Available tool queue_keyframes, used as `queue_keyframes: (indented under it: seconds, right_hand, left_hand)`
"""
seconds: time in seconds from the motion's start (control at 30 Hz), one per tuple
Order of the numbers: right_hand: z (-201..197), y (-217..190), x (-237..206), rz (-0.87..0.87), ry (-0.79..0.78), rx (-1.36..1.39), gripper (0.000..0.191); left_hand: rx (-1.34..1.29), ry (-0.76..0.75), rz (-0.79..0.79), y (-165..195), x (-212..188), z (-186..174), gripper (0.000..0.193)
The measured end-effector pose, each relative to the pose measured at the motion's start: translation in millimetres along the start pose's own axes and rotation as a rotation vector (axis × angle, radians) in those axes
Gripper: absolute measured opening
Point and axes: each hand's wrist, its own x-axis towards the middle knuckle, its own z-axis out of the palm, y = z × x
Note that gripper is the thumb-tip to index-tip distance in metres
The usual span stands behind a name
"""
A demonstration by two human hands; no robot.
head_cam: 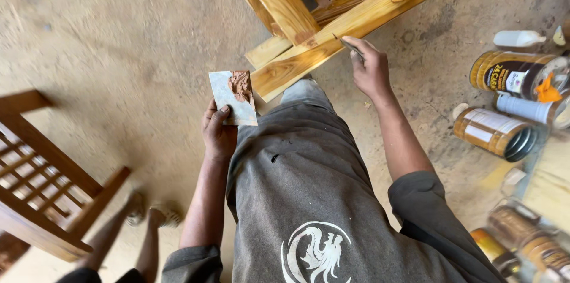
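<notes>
Head view: my left hand (218, 131) pinches a small board (233, 97) with brown filler (240, 84); my right hand (371, 69) grips a thin blade (349, 45), its tip touching the wooden frame (332, 33) ahead.

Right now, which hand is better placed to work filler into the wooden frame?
The right hand: it holds a thin blade with its tip at the wooden frame. The left hand is taken up holding the small board carrying reddish-brown filler.
</notes>
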Motion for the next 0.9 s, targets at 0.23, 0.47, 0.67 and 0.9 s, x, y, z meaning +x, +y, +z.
queue_keyframes:
  seconds: [0.23,0.47,0.67,0.9]
  right_hand:
    - [38.4,90.8,24.6,-0.453,-0.265,-0.559,0.041]
    - [88.0,125.3,51.0,-0.772,-0.391,-0.649,0.043]
    - [112.4,132.4,51.1,-0.933,-0.418,-0.853,0.044]
    - [109.8,142.6,40.6,-0.852,-0.620,-0.701,0.043]
  left_hand:
    - [-0.096,0.124,0.202,-44.0,-20.6,8.5,0.047]
    - [-0.190,0.309,0.375,-112.3,-52.4,58.1,0.050]
    - [-0.280,0.463,0.400,-159.0,-81.4,72.6,0.050]
    - [-0.287,0.425,0.495,-169.8,-93.1,69.5,0.047]
